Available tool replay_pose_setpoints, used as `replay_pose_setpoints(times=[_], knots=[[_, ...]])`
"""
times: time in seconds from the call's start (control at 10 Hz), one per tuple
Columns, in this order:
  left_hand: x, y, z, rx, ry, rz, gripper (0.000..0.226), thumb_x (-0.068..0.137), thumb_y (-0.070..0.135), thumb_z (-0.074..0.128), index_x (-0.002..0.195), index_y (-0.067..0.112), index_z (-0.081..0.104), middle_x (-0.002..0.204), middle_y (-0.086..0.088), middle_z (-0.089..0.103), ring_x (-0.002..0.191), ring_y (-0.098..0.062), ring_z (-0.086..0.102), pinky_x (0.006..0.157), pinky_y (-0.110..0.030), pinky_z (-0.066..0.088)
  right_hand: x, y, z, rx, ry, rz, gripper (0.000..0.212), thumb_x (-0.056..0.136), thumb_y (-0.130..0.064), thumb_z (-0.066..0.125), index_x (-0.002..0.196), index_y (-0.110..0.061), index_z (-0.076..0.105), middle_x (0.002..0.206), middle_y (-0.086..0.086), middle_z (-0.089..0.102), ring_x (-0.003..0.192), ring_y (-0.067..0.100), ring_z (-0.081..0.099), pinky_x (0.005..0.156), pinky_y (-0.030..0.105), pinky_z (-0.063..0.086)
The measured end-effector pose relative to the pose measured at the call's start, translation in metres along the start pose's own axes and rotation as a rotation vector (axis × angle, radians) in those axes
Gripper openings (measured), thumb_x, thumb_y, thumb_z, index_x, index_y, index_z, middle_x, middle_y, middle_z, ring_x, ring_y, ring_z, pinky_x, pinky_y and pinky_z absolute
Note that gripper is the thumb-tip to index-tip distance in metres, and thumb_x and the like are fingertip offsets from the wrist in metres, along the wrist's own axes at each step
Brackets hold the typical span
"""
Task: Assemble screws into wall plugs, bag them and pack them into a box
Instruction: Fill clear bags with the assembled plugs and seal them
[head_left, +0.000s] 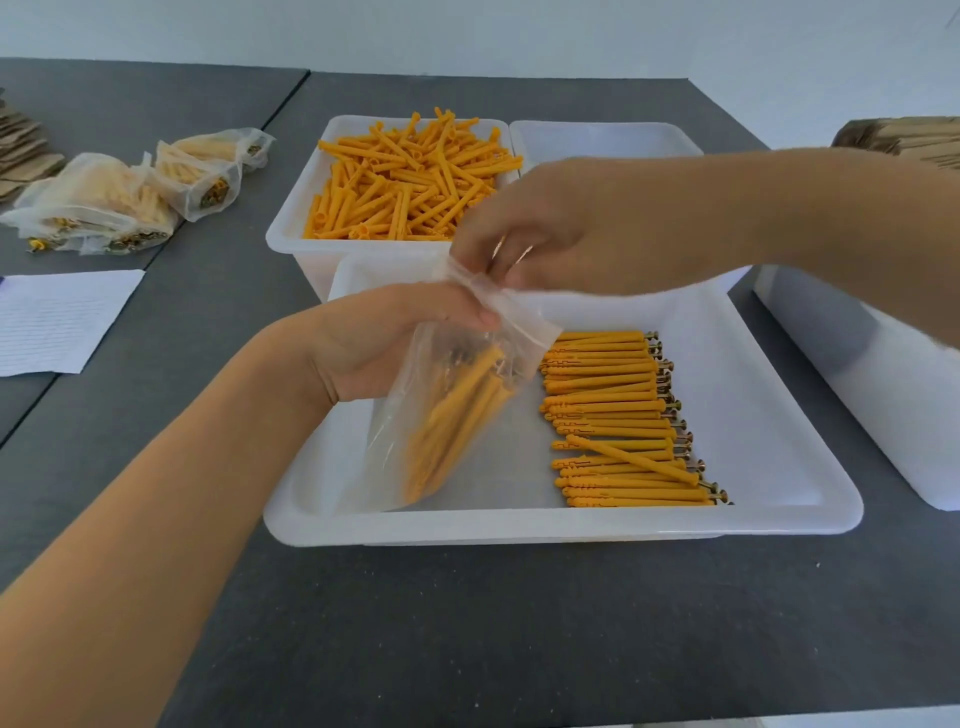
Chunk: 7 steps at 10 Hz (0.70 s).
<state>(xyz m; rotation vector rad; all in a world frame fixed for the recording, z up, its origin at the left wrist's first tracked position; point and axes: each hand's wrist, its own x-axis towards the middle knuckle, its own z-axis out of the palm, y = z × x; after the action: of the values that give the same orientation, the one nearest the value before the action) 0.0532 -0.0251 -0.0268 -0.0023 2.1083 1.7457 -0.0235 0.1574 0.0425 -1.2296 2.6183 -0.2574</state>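
Observation:
A clear plastic bag holding several orange wall plugs with screws hangs over the near white tray. My left hand grips the bag near its top from the left. My right hand pinches the bag's top edge from above. A row of several assembled plugs with screws lies in the right half of that tray. Loose orange wall plugs fill the far white tray.
Filled bags lie at the left on the dark table. Lined white paper sits near the left edge. Flat cardboard pieces are at far left and far right. Another white tray stands behind, a white bin at right.

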Motion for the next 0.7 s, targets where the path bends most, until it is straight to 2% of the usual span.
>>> replay_pose_setpoints(times=[0.1, 0.2, 0.3, 0.4, 0.5, 0.6, 0.7], knots=[[-0.001, 0.001, 0.001, -0.037, -0.01, 0.063, 0.043, 0.061, 0.021, 0.053, 0.103, 0.02, 0.059, 0.103, 0.0, 0.058, 0.105, -0.019, 0.053, 0.101, -0.038, 0.044, -0.006, 0.008, 0.001, 0.108, 0.067, 0.02, 0.035, 0.094, 0.0, 0.042, 0.097, -0.025, 0.066, 0.091, -0.014, 0.067, 0.085, -0.004, 0.063, 0.079, 0.018, 0.05], [0.005, -0.003, 0.001, -0.121, 0.01, 0.1, 0.043, 0.063, 0.018, 0.055, 0.106, 0.019, 0.06, 0.11, -0.006, 0.06, 0.106, -0.021, 0.056, 0.099, -0.039, 0.045, -0.019, 0.039, 0.021, -0.106, -0.168, 0.212, 0.032, 0.097, -0.006, 0.039, 0.099, -0.023, 0.066, 0.092, -0.005, 0.069, 0.087, 0.009, 0.067, 0.086, 0.032, 0.054], [0.009, -0.006, -0.003, -0.183, -0.022, 0.063, 0.05, 0.064, 0.014, 0.059, 0.114, 0.016, 0.059, 0.109, -0.008, 0.063, 0.1, -0.023, 0.062, 0.092, -0.04, 0.053, -0.028, 0.058, 0.063, -0.467, -0.316, 0.28, 0.021, 0.1, -0.021, 0.043, 0.118, -0.019, 0.054, 0.111, 0.001, 0.057, 0.098, 0.023, 0.06, 0.084, 0.037, 0.054], [0.01, -0.007, -0.008, -0.394, -0.134, 0.023, 0.061, 0.056, 0.005, 0.069, 0.115, 0.016, 0.061, 0.095, -0.009, 0.071, 0.084, -0.024, 0.069, 0.069, -0.034, 0.059, -0.035, 0.066, 0.094, -0.642, -0.206, 0.201, 0.022, 0.101, -0.027, 0.045, 0.121, -0.018, 0.043, 0.113, 0.002, 0.051, 0.093, 0.022, 0.059, 0.077, 0.034, 0.052], [0.011, -0.01, -0.01, -0.406, -0.146, 0.015, 0.06, 0.056, 0.008, 0.071, 0.115, 0.016, 0.062, 0.096, -0.011, 0.07, 0.083, -0.024, 0.069, 0.066, -0.034, 0.059, -0.037, 0.066, 0.097, -0.597, -0.2, 0.198, 0.018, 0.101, -0.036, 0.046, 0.106, -0.021, 0.038, 0.104, -0.001, 0.054, 0.087, 0.019, 0.056, 0.079, 0.032, 0.05], [0.013, -0.01, -0.011, -0.414, -0.148, 0.025, 0.054, 0.064, 0.004, 0.066, 0.116, 0.016, 0.061, 0.097, -0.012, 0.068, 0.084, -0.025, 0.068, 0.068, -0.035, 0.059, -0.038, 0.062, 0.096, -0.537, -0.288, 0.193, 0.023, 0.101, -0.042, 0.043, 0.097, -0.023, 0.031, 0.094, -0.005, 0.049, 0.082, 0.016, 0.051, 0.082, 0.033, 0.051], [0.014, -0.01, -0.01, -0.272, -0.091, 0.042, 0.049, 0.067, 0.012, 0.06, 0.116, 0.017, 0.06, 0.106, -0.011, 0.065, 0.094, -0.024, 0.064, 0.081, -0.038, 0.057, -0.04, 0.063, 0.1, -0.551, -0.241, 0.118, 0.016, 0.102, -0.036, 0.043, 0.1, -0.022, 0.035, 0.097, -0.005, 0.051, 0.087, 0.016, 0.053, 0.082, 0.031, 0.049]])
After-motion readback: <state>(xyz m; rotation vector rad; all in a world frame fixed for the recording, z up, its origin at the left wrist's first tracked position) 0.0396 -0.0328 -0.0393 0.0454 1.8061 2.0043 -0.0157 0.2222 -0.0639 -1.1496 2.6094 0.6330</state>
